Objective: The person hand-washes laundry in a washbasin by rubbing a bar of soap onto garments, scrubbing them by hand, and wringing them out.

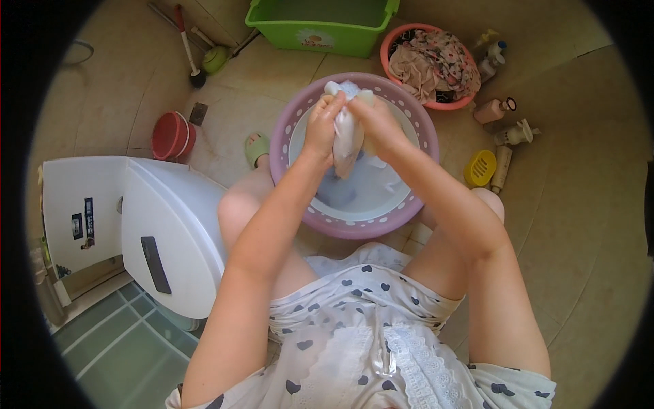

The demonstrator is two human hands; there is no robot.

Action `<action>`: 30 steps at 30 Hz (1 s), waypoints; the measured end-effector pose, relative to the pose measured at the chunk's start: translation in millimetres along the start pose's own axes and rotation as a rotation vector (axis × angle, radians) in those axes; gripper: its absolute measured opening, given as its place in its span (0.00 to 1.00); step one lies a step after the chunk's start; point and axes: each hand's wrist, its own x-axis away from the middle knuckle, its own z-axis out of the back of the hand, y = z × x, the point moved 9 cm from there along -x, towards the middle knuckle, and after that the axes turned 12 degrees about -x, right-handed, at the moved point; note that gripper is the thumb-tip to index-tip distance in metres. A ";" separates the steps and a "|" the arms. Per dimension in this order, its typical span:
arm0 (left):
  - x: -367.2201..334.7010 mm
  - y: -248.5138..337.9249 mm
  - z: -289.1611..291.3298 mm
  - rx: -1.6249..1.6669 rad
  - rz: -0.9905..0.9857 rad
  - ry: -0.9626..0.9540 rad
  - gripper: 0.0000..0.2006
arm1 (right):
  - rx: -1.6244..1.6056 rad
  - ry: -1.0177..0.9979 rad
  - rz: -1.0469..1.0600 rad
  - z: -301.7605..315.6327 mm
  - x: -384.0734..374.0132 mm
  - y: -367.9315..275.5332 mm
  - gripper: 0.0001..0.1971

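A wet white cloth (348, 140), perhaps a small garment, is bunched up between my hands above a purple basin (354, 230) with white dots. My left hand (320, 129) grips it from the left side, fingers closed near its top. From the right, my right hand (379, 126) is closed round the same cloth. Its lower end hangs down over cloudy water (347, 194) in the basin. Dark and pale patches show in the water, too murky to tell apart.
Beyond the basin stand a green tub (323, 37) and a pink basket (458, 105) of clothes. Bottles (492, 110) and a yellow soap dish (481, 168) line the right. At left are a red bucket (170, 136), a toilet brush (191, 51) and a white appliance (170, 225).
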 end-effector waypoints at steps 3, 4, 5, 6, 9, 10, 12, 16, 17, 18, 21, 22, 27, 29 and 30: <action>19.9 -4.5 -22.7 0.388 0.324 -0.093 0.24 | 0.185 -0.041 0.104 -12.9 15.0 -9.7 0.16; 22.5 -2.9 -24.4 0.390 0.324 -0.092 0.24 | 0.188 -0.144 0.170 -22.0 16.7 -12.2 0.17; 25.2 -2.1 -29.4 0.416 0.334 -0.127 0.25 | 0.152 -0.123 0.179 -19.2 15.7 -13.5 0.17; 27.7 -2.5 -34.4 0.441 0.344 -0.162 0.25 | 0.153 -0.124 0.177 -19.9 13.6 -12.1 0.17; 31.1 -18.3 -36.6 0.449 0.281 -0.126 0.24 | 0.552 0.018 0.556 -22.4 14.6 -36.0 0.17; 34.1 -17.9 -41.3 0.447 0.285 -0.125 0.24 | 0.642 0.123 0.579 -14.3 10.5 -39.8 0.17; 42.1 -14.6 -48.6 0.382 0.293 -0.138 0.22 | 0.730 0.230 0.598 1.1 -2.0 -41.3 0.19; 42.3 -17.6 -44.7 0.200 0.208 -0.192 0.20 | 0.455 0.163 0.114 53.7 -50.2 -16.6 0.29; 40.0 -15.1 -39.0 0.275 0.214 -0.122 0.16 | 0.094 0.330 -0.074 72.7 -45.0 -5.7 0.28; 34.6 -20.0 -37.1 0.282 0.216 -0.119 0.16 | -0.270 0.490 -0.261 82.6 -33.9 9.8 0.28; 21.9 -28.2 5.6 0.309 0.180 0.257 0.15 | -0.255 0.329 -0.338 55.3 -15.7 2.5 0.29; 17.8 -27.0 7.6 0.312 0.179 0.260 0.15 | -0.250 0.239 -0.370 43.7 -9.9 3.8 0.27; 4.0 -14.0 21.5 0.482 0.144 0.343 0.17 | -0.209 0.115 -0.273 14.2 11.3 26.0 0.26; 8.4 -11.0 9.7 0.548 0.208 0.294 0.21 | -0.135 0.153 -0.159 3.8 11.8 37.9 0.28; 10.8 -16.6 5.7 0.546 0.213 0.286 0.21 | 0.157 0.224 0.121 3.0 10.4 23.9 0.29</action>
